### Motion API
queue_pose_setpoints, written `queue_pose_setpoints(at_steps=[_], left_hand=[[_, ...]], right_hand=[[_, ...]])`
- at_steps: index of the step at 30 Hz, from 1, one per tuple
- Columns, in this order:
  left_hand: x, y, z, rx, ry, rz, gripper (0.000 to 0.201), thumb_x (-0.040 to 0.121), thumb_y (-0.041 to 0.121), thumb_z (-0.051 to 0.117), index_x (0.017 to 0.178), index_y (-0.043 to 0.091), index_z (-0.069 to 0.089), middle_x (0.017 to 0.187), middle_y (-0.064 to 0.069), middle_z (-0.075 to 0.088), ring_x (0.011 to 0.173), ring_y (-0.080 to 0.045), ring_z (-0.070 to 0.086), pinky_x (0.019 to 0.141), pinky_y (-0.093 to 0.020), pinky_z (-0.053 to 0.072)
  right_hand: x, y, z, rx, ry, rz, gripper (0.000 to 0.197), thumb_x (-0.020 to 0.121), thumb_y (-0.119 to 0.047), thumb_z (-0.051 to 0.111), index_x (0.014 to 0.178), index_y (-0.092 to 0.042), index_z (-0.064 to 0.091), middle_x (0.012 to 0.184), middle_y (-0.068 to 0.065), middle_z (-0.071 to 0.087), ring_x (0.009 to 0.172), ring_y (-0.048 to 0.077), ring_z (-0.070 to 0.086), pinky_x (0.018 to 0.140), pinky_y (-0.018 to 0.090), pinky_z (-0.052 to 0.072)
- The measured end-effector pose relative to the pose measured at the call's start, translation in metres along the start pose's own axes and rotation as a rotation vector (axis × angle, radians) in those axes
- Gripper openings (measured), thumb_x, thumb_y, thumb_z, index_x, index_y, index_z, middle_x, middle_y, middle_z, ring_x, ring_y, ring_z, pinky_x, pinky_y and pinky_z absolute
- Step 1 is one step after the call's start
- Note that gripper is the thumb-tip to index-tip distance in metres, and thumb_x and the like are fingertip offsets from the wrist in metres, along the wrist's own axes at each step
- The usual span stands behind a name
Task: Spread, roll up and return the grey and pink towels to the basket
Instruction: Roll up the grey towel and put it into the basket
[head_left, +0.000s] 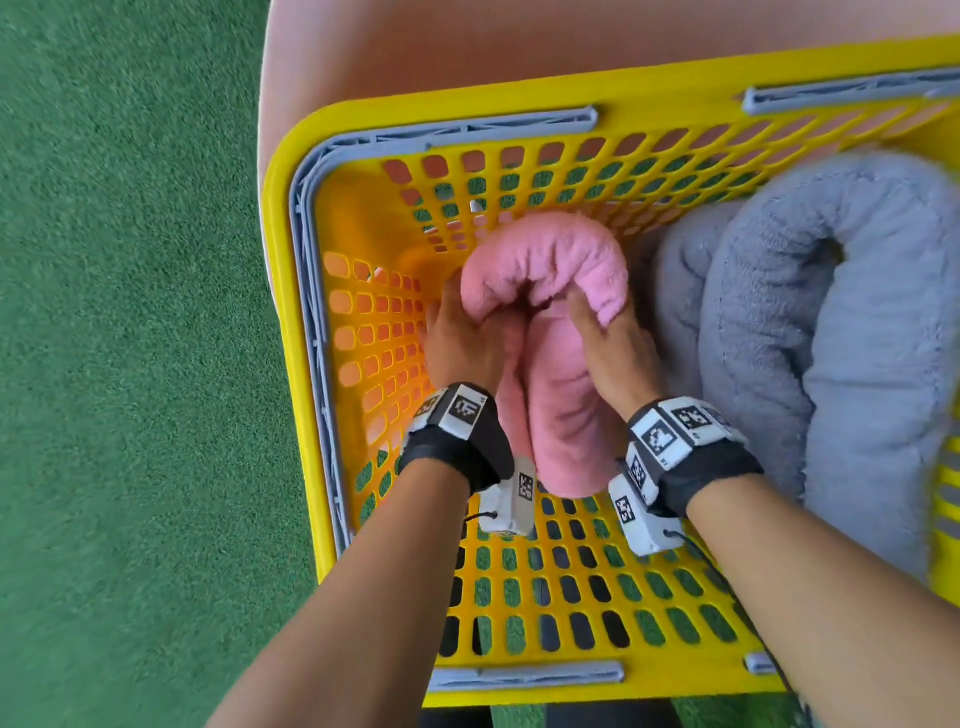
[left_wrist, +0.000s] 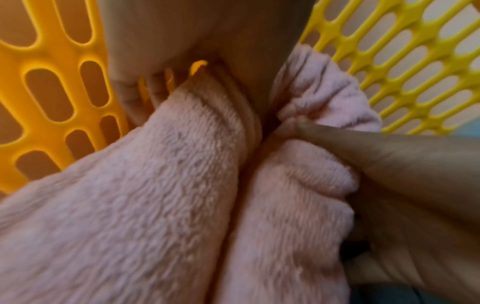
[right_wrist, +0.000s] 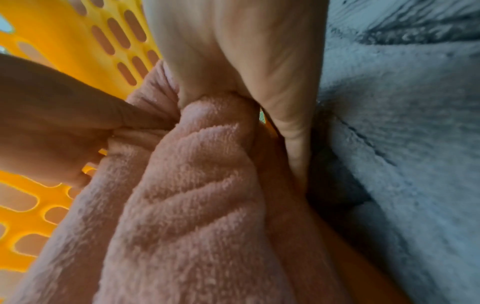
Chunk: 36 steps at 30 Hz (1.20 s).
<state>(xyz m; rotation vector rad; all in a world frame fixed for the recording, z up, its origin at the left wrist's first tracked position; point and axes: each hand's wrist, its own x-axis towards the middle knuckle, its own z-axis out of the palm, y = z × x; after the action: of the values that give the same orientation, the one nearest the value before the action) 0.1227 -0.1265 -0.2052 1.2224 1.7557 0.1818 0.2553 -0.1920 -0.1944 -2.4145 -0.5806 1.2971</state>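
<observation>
Inside the yellow basket (head_left: 291, 270) a rolled pink towel (head_left: 545, 260) is bent double, its fold toward the far wall. My left hand (head_left: 460, 338) grips its left side and my right hand (head_left: 608, 343) grips its right side, fingers dug into the pile. The left wrist view shows the pink towel (left_wrist: 155, 185) against the slotted basket wall (left_wrist: 46, 61). Seen from the right wrist, the pink towel (right_wrist: 187, 185) lies pressed beside the grey towel (right_wrist: 402, 144). The grey towel (head_left: 841, 332) lies rolled and bent along the basket's right side.
The basket has grey handles (head_left: 311, 312) folded along its rim and a slotted floor (head_left: 561, 587) bare near me. It stands on a pale pink surface (head_left: 415, 52). Green carpet (head_left: 119, 312) spreads to the left.
</observation>
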Motion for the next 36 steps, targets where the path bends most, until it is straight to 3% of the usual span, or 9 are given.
queue_pose_setpoints(at_steps=[5,8,10,13,23,28,31,33,36], left_hand=[[-0.008,-0.016,0.006,0.135,-0.122,-0.273,0.109,0.07,0.042,0.078,0.152,0.02,0.009,0.153,-0.017,0.023,0.14,-0.036,0.026,0.113,-0.046,0.026],[-0.018,-0.045,0.008,0.118,-0.213,-0.376,0.112,0.066,0.035,0.08,0.151,0.021,0.008,0.148,-0.015,0.035,0.13,-0.036,0.043,0.103,-0.041,0.039],[-0.021,-0.052,0.007,0.089,-0.21,-0.388,0.1,0.062,0.035,0.077,0.145,0.021,0.025,0.133,-0.009,0.052,0.115,-0.032,0.056,0.085,-0.034,0.048],[-0.018,-0.05,0.004,-0.053,-0.18,-0.325,0.053,0.054,0.034,0.063,0.102,0.011,0.063,0.084,-0.001,0.064,0.076,-0.022,0.059,0.053,-0.022,0.043],[-0.022,-0.057,0.007,-0.124,-0.209,-0.388,0.061,0.054,0.041,0.072,0.109,0.017,0.061,0.102,-0.006,0.068,0.095,-0.026,0.066,0.081,-0.04,0.056],[-0.037,-0.014,-0.007,-0.099,-0.14,-0.418,0.103,0.064,0.04,0.068,0.147,0.008,0.016,0.14,-0.015,0.045,0.124,-0.031,0.049,0.105,-0.04,0.039],[-0.057,0.021,-0.015,0.041,-0.018,-0.328,0.09,0.079,0.032,0.061,0.151,0.012,0.011,0.144,-0.022,0.037,0.131,-0.041,0.038,0.109,-0.045,0.033],[-0.073,0.044,-0.013,0.121,0.04,-0.216,0.075,0.081,0.027,0.059,0.146,0.01,0.024,0.14,-0.021,0.038,0.13,-0.04,0.036,0.105,-0.045,0.032],[-0.099,0.073,0.013,0.153,-0.214,-0.048,0.053,0.083,0.023,0.061,0.132,0.008,0.046,0.123,-0.017,0.059,0.117,-0.033,0.053,0.094,-0.037,0.041]], right_hand=[[0.012,0.022,0.012,-0.001,-0.215,0.082,0.116,0.049,-0.074,0.077,0.144,-0.021,0.037,0.135,0.001,0.056,0.122,0.02,0.056,0.104,0.033,0.044],[0.01,0.032,0.011,0.07,-0.318,0.164,0.101,0.061,-0.049,0.087,0.143,-0.021,0.036,0.127,-0.004,0.054,0.105,0.011,0.058,0.086,0.02,0.049],[0.007,0.031,0.008,0.06,-0.356,0.19,0.08,0.073,-0.034,0.084,0.138,-0.022,0.04,0.116,-0.005,0.054,0.094,0.012,0.056,0.062,0.016,0.042],[0.009,0.03,0.011,0.137,-0.343,0.202,0.039,0.07,-0.035,0.079,0.101,-0.016,0.065,0.098,0.004,0.07,0.092,0.021,0.065,0.061,0.023,0.049],[0.003,0.017,0.019,0.074,-0.34,0.279,0.027,0.066,-0.036,0.074,0.08,-0.015,0.064,0.097,0.012,0.067,0.078,0.029,0.068,0.056,0.031,0.052],[-0.027,-0.002,-0.017,-0.123,-0.245,0.127,0.078,0.075,-0.041,0.076,0.141,-0.017,0.041,0.131,0.008,0.058,0.108,0.031,0.064,0.089,0.034,0.05],[-0.059,-0.011,-0.062,-0.118,-0.246,0.028,0.06,0.085,-0.039,0.069,0.137,-0.015,0.051,0.125,0.007,0.064,0.116,0.025,0.06,0.099,0.037,0.046],[-0.08,-0.008,-0.102,-0.135,-0.1,-0.048,0.043,0.088,-0.035,0.067,0.126,-0.018,0.06,0.116,0.005,0.067,0.108,0.023,0.063,0.095,0.037,0.048],[-0.105,0.007,-0.161,-0.292,0.285,-0.157,0.042,0.086,-0.029,0.066,0.125,-0.017,0.058,0.122,0.011,0.059,0.113,0.033,0.055,0.094,0.043,0.045]])
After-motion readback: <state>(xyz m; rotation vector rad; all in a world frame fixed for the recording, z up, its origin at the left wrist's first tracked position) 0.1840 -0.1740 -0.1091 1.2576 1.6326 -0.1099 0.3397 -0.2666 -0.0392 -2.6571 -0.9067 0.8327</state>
